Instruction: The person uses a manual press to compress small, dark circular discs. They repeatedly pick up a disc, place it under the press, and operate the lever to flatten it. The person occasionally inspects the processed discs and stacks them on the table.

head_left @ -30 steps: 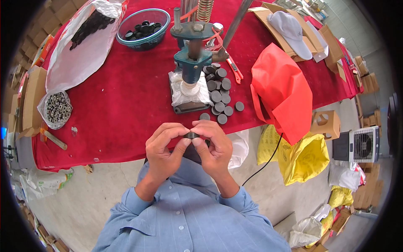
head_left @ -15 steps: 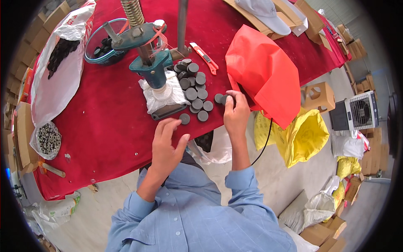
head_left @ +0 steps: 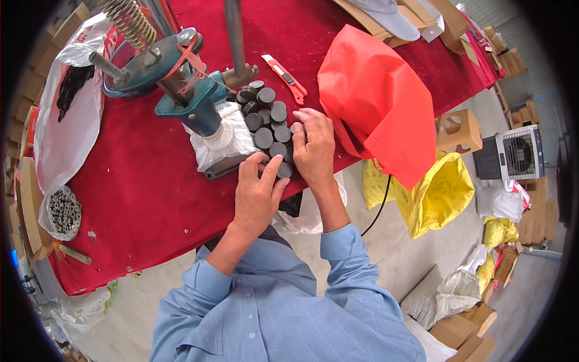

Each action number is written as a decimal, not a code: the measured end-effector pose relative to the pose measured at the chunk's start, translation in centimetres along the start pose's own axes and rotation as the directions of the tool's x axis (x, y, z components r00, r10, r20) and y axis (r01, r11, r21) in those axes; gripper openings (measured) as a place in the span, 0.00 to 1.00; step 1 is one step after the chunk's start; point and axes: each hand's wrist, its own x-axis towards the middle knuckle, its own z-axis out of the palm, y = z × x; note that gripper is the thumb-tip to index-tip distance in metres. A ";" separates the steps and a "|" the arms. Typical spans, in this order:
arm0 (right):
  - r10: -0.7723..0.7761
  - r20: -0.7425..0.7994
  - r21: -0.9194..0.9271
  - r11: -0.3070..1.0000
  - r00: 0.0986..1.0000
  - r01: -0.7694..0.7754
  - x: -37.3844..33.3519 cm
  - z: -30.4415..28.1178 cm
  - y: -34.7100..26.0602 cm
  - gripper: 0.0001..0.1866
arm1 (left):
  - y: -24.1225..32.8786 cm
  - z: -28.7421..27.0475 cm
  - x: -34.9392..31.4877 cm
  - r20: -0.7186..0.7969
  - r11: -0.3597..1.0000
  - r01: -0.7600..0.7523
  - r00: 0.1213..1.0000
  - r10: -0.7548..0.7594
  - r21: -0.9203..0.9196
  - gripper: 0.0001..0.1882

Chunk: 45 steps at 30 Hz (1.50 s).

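A cluster of small black discs [head_left: 263, 138] lies on the red cloth, just right of the hand press [head_left: 196, 111]. At the near edge of the cluster is my left hand [head_left: 256, 190], fingers bent and apart, fingertips against the closest discs. My right hand [head_left: 314, 146] cups the right side of the cluster with thumb and fingers apart; its palm side is partly hidden. Neither hand visibly lifts a disc. Under the press's ram, white plastic [head_left: 226, 136] covers the base.
A red-handled box cutter [head_left: 285, 78] lies beyond the discs. To the right stands a red fabric bag [head_left: 377, 102], with a yellow sack [head_left: 443, 193] below the table edge. At left are a bag of small metal parts [head_left: 61, 212] and a white sack [head_left: 69, 133] holding black pieces.
My right hand has moved left, bringing the separate discs against the cluster. My left hand has shifted right and up to the near discs. The view has turned slightly.
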 end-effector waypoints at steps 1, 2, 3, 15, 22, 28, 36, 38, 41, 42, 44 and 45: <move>-0.051 0.036 0.003 0.999 0.998 0.051 0.6 0.0 -0.6 0.13 | 0.1 0.2 0.1 -0.014 1.000 -0.013 1.000 0.013 0.000 0.29; -0.101 0.071 0.008 0.995 0.992 0.101 1.3 -0.1 -1.3 0.14 | 0.0 0.2 0.2 -0.011 1.000 -0.017 1.000 0.017 0.013 0.29; -0.149 0.105 0.014 0.989 0.983 0.148 1.9 0.0 -1.7 0.16 | -0.1 0.3 0.2 -0.006 0.999 -0.022 1.000 0.022 0.026 0.29; -0.267 0.215 0.145 0.960 0.939 0.240 3.2 0.7 -0.5 0.09 | -0.2 0.1 0.2 -0.008 1.000 0.007 1.000 -0.007 0.001 0.28; -0.449 0.264 0.207 0.891 0.853 0.405 10.6 7.1 -0.5 0.16 | -0.3 0.5 0.0 -0.024 1.000 0.001 1.000 0.000 0.001 0.30; -0.166 0.810 0.061 0.977 0.562 0.202 13.5 7.8 -1.9 0.24 | -0.3 0.7 -0.1 -0.079 1.000 0.005 0.997 -0.003 0.023 0.31; -0.278 0.682 0.265 0.956 0.677 0.126 8.8 3.1 1.9 0.19 | -0.6 0.9 -0.2 -0.099 1.000 -0.014 0.995 0.016 0.019 0.36; -0.245 0.647 0.308 0.950 0.722 0.047 7.8 2.0 2.9 0.19 | -0.4 0.9 -0.1 -0.082 1.000 -0.006 0.997 0.004 -0.020 0.37; -0.135 0.609 0.359 0.926 0.782 -0.119 6.2 0.1 2.7 0.18 | -0.5 0.8 -0.1 -0.104 1.000 -0.025 0.994 0.024 -0.008 0.38; -0.095 0.599 0.383 0.906 0.795 -0.180 5.9 -0.6 2.8 0.18 | -0.5 0.9 0.0 -0.119 0.999 -0.041 0.992 0.041 0.004 0.38; -0.050 0.489 0.433 0.880 0.871 -0.193 4.9 -2.4 2.7 0.17 | -0.5 0.8 -0.1 -0.116 0.999 -0.036 0.993 0.037 0.004 0.37; -0.025 0.433 0.460 0.866 0.901 -0.197 4.5 -3.2 2.7 0.17 | -0.5 0.8 -0.1 -0.115 0.999 -0.032 0.993 0.032 0.005 0.37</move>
